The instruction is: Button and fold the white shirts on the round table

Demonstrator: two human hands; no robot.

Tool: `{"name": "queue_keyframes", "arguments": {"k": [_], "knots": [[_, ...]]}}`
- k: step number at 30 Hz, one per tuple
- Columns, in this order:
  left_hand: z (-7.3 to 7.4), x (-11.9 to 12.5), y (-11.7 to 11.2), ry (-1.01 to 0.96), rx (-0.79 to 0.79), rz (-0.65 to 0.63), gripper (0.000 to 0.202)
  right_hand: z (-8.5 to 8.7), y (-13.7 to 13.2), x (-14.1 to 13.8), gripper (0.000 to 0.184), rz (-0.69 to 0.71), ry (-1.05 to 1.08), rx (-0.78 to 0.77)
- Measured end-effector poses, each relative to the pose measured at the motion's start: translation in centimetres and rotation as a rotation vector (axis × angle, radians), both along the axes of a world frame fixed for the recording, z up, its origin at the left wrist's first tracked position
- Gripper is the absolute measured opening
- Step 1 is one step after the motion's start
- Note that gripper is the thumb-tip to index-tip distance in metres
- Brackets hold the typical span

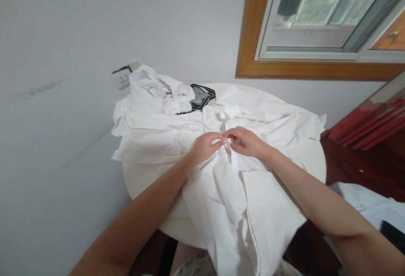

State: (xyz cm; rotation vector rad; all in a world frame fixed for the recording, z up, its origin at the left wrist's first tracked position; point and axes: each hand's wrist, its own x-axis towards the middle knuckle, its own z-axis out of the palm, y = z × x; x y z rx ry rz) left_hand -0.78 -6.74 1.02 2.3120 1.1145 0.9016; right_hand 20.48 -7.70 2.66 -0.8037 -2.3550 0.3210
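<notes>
Up close, two bare forearms reach in from the bottom edge and meet over a round white table [142, 179]. A white shirt [240, 208] lies spread across the tabletop, and its nearer part hangs down over the table's near edge in loose folds. The left hand [204, 146] and the right hand [248, 142] rest on the shirt near the middle of the table. Their fingertips touch each other, and each hand's fingers are curled in and pinched tight on a small bit of the shirt's fabric. What exactly sits between the fingertips is too small to tell.

Beyond the hands the shirt runs on, crumpled, toward the far side. At the far left of the table lies a heap of white cloth [158, 90], with a black-and-white striped piece [201, 97] just beside it. Behind the heap a wall socket [122, 77] sits on the pale wall. Farther right, a wooden window frame [253, 36] borders the glass.
</notes>
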Motion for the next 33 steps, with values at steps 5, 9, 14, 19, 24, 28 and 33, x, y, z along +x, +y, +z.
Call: {"name": "queue_keyframes", "arguments": {"k": [5,9,14,19,24,28,33], "knots": [[-0.1,0.0,0.3,-0.008,-0.048,-0.053,0.028,-0.1,0.0,-0.4,0.022,0.045,0.008,0.025],[-0.2,-0.1,0.7,-0.023,-0.108,-0.083,0.029,-0.5,-0.1,-0.7,0.016,0.002,0.016,0.019],[-0.1,-1.0,1.4,-0.006,-0.233,-0.204,0.032,-0.7,-0.1,-0.6,0.013,-0.065,-0.003,0.016],[0.2,-1.5,1.6,-0.015,-0.264,-0.239,0.035,-0.5,-0.2,-0.5,0.009,-0.065,-0.018,0.056],[0.3,-1.2,1.2,-0.031,-0.268,-0.198,0.035,0.1,-0.5,-0.6,0.012,-0.045,-0.052,0.093],[0.4,-1.2,1.1,-0.027,-0.238,-0.177,0.035,0.1,-0.5,-0.6,0.012,-0.078,-0.053,0.086],[0.3,-1.2,1.2,-0.012,-0.231,-0.161,0.036,-0.1,-0.4,-0.7,0.017,-0.070,0.023,0.062]]}}
